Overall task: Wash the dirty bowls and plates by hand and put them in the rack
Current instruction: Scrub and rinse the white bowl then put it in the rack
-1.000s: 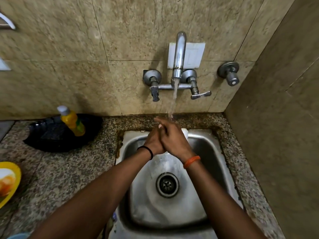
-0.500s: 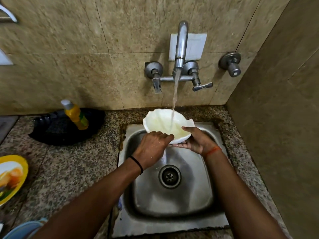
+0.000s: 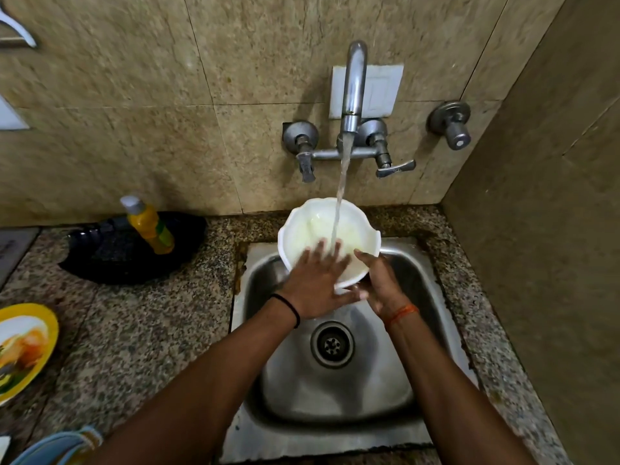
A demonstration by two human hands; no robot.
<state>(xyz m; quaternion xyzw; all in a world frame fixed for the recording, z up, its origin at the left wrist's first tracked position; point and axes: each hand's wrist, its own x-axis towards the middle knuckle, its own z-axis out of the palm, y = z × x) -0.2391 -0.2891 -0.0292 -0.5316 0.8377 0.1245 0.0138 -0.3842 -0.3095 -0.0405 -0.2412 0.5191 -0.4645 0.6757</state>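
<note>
Since a moment ago the left hand (image 3: 315,280) has slid, fingers spread, into the white scalloped plastic bowl (image 3: 322,229) (under the tap stream), right hand (image 3: 379,283) gripping its rim.

a white bowl (image 3: 322,229) with a scalloped rim is held tilted over the back edge of the sink (image 3: 432,297), its pale, wet inside facing up under the running water. a yellow-rimmed plate (image 3: 30,340) smeared with orange and green food lies flat at the worktop's (image 3: 151,330) left edge.
</note>
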